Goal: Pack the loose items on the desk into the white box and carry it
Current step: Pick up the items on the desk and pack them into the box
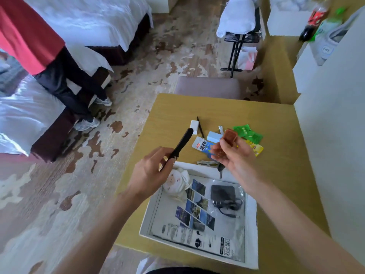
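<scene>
My left hand point(151, 171) grips a black comb point(180, 145) by its lower end, held above the far left corner of the white box point(251, 234). My right hand point(233, 155) pinches a small reddish-brown packet point(229, 136) above the desk point(171, 115). The box is lined with printed paper and holds a black charger with its cable point(224, 195) and a bundled white cloth point(176, 181). Loose on the desk beyond the box lie a blue and white sachet point(201, 145), a light blue block point(214, 136), green packets point(246, 132), a yellow packet point(256, 149), a white card point(194, 125) and a thin dark stick point(200, 127).
A white wall or cabinet side point(325, 155) borders the desk on the right. A grey stool point(207, 86) stands at the desk's far edge. On the left are beds point(88, 20) and a person in a red top and dark trousers point(39, 46). A folding rack point(239, 36) stands further back.
</scene>
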Tool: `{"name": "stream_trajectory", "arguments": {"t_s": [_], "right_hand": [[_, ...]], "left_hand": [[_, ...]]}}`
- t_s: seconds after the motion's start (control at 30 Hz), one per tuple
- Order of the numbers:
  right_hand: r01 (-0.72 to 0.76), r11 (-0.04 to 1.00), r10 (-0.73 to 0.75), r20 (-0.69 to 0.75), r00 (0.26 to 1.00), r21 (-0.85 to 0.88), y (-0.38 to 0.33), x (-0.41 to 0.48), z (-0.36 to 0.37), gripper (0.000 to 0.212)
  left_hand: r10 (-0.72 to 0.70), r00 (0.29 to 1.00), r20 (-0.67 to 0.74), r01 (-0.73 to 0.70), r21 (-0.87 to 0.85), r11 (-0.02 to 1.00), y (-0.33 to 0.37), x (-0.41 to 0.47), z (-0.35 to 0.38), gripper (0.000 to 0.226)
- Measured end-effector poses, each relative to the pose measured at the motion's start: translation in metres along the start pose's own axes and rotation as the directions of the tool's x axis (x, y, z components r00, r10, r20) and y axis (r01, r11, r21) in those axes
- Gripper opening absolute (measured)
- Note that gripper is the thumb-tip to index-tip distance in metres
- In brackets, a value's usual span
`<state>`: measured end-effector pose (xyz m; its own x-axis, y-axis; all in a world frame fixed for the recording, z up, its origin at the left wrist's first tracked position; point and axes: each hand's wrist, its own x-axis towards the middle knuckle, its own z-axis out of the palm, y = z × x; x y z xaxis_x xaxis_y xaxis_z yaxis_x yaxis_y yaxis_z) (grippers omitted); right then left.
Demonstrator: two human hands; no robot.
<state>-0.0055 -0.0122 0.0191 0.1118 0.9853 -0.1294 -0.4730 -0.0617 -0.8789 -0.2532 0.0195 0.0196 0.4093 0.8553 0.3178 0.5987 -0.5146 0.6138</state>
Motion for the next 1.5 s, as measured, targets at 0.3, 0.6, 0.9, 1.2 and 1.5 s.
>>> {"name": "stream_trajectory", "arguments": {"t_s": [0.3, 0.6, 0.9, 1.2, 1.5], "right_hand": [[-0.125, 0.891, 0.225, 0.186, 0.956, -0.436, 0.032, -0.054, 0.02, 0.013], [-0.081, 0.469, 0.289, 0.065, 0.955, -0.88, 0.112, -0.062, 0.004, 0.007], [-0.092, 0.32, 0.085, -0.068, 0.994, -0.943, 0.114, -0.064, -0.006, 0.028], [0.038, 0.389, 0.259, 0.149, 0.954, -0.92, 0.07, -0.079, -0.001, 0.033], [-0.082, 0.041, 0.251, -0.069, 0.965, -0.996, 0.072, -0.075, -0.03, 0.016]], "left_hand": [[-0.343, 0.922, 0.18, 0.381, -0.276, 0.882, -0.01, -0.06, 0.008, 0.009], [-0.241, 0.915, 0.323, 0.332, -0.264, 0.906, -0.029, -0.073, 0.004, 0.011], [-0.042, 0.902, 0.43, 0.094, -0.099, 0.991, -0.039, -0.06, 0.0, 0.015], [0.209, 0.836, 0.507, -0.234, -0.015, 0.972, -0.028, -0.042, 0.025, 0.019], [0.352, 0.807, 0.474, -0.457, 0.126, 0.88, -0.044, -0.034, 0.039, 0.023]]}}
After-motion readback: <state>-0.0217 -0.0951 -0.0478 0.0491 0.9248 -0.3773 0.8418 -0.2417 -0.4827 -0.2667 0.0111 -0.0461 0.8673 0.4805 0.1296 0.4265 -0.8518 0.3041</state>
